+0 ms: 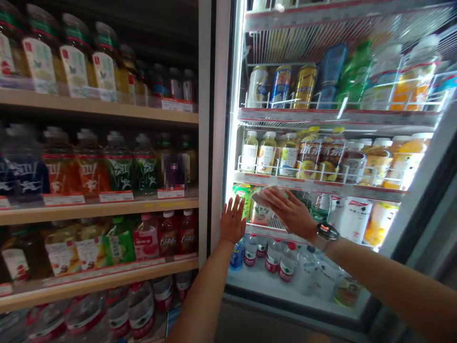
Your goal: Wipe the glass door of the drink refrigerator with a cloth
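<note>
My left hand [232, 223] is raised at the left side of a lit drinks fridge [321, 114], its fingers spread and nothing in it. It overlaps a green bottle [243, 193] on a lower shelf; whether the palm touches glass, I cannot tell. My right hand [289, 209], with a dark watch [327, 231] on the wrist, reaches in from the right. Under its fingers is a pale, crumpled cloth [268, 194], partly hidden by the hand. The cloth lies in front of a bottle with a white label [260, 215] on that same shelf.
Cans [282, 86] and juice bottles [267, 152] line the upper fridge shelves; small water bottles [287, 262] stand at the bottom. To the left, open wooden shelves [107, 209] hold rows of drinks. A grey upright frame [217, 114] separates the two.
</note>
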A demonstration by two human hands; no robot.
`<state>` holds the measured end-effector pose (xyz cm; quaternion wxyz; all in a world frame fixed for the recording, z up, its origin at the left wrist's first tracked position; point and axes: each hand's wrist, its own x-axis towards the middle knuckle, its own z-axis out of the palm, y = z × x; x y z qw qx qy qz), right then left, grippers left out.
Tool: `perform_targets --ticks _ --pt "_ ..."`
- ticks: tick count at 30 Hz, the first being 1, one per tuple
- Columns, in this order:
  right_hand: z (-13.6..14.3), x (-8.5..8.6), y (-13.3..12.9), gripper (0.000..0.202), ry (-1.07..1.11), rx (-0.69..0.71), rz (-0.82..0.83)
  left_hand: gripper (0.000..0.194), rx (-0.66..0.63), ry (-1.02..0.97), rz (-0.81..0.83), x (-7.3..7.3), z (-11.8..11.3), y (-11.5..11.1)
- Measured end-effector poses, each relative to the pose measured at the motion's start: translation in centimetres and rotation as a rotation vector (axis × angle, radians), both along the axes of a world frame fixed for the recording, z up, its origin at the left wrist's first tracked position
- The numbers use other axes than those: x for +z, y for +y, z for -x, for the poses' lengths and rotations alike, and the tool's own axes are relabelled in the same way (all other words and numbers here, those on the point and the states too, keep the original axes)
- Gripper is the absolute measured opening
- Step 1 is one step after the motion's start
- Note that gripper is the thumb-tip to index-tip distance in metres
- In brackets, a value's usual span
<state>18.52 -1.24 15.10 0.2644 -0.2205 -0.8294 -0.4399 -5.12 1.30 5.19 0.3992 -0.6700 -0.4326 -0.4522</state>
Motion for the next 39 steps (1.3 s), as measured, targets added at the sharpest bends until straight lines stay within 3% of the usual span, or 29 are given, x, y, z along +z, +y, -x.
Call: perform_targets --ticks 3,6,13,25,28,30,32,37,39 --pt "0.9 3.7 0.3 0.071 0.112 -0.024 -0.031 0.068 -0.012 -0.004 0.006 0.0 0.0 0.0" --pt "1.9 4.0 0.6 0.07 0.147 -0.003 -0.049 0.068 -0.008 -0.005 -0.009 0.0 0.0 0.0" --pt "2.5 -1.7 0.5 0.062 0.026 0.031 -0.006 0.066 0.004 -0.037 -0.015 -0.2 -0.4 0.1" --pt "0.9 -11.3 -0.5 0.068 -0.163 0.076 0.122 0.065 -0.022 -0.139 -0.051 -2.9 -1.3 0.6" --pt "0.0 -12.4 -0.7 0.065 -0.171 0.077 0.112 0.064 -0.024 -0.139 -0.048 -3.3 -1.3 0.6" --pt "-0.4 -11.7 -0.6 0.059 -0.172 0.083 0.072 0.063 -0.025 -0.143 -0.039 -3.7 -1.3 0.6" --pt "-0.6 -9.7 -0.6 0.056 -0.171 0.091 0.036 0.062 -0.017 -0.147 -0.034 -3.9 -1.3 0.7" --pt "0.4 -1.8 0.0 0.07 -0.01 0.007 0.036 0.061 0.009 -0.152 -0.033 -4.1 -1.3 0.7" --pt "1.4 0.5 0.3 0.072 0.116 -0.013 0.023 0.061 0.012 -0.144 -0.027 -4.1 -1.3 0.6"
